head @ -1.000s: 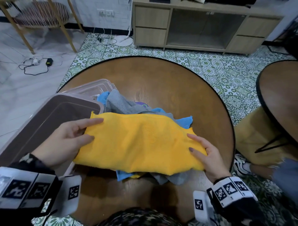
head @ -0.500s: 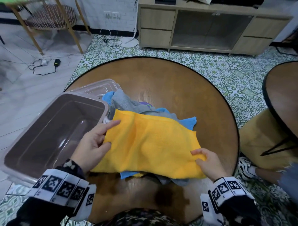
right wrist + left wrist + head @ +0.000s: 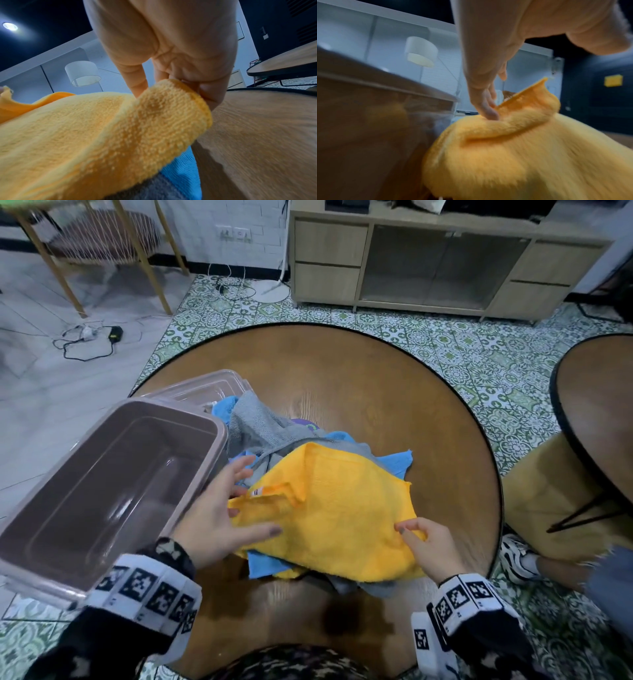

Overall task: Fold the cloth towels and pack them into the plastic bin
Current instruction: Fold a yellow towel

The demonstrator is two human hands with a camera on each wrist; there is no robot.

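Seen from the head view: yellow towel [image 3: 335,508] spread atop a heap of other cloths on the round wooden worktop [image 3: 359,392], between both hands. Left hand [image 3: 219,515] at the towel's left edge, fingers fanned and mostly straight, thumb lying across the yellow pile, fingertips reaching under a raised corner with a small tag. Right hand [image 3: 431,546] at the towel's near right corner, fingers curled onto the fabric.

Only from the right wrist view: right hand [image 3: 173,65] plainly pinching a rolled fold of the yellow towel [image 3: 106,128] between thumb and fingertips, blue towel [image 3: 181,170] and grey towel [image 3: 154,189] layered just beneath.

Only from the left wrist view, blurred: left hand [image 3: 488,75] with fingers pointing down, tips touching the folded-over edge of the yellow towel [image 3: 522,155]; whether gripping or merely pressing, cannot tell. Just left of that hand, the translucent wall of the plastic bin [image 3: 376,121].

Back in the head view: plastic bin [image 3: 191,477] just left of the left hand, tilted, nothing inside, overhanging the worktop rim. Clear lid [image 3: 205,385] beyond the bin. Grey towel [image 3: 260,429] and blue towel [image 3: 397,462] poking out beyond the left hand's fingertips and past the yellow one; more blue under the near edge, between the two wrists.
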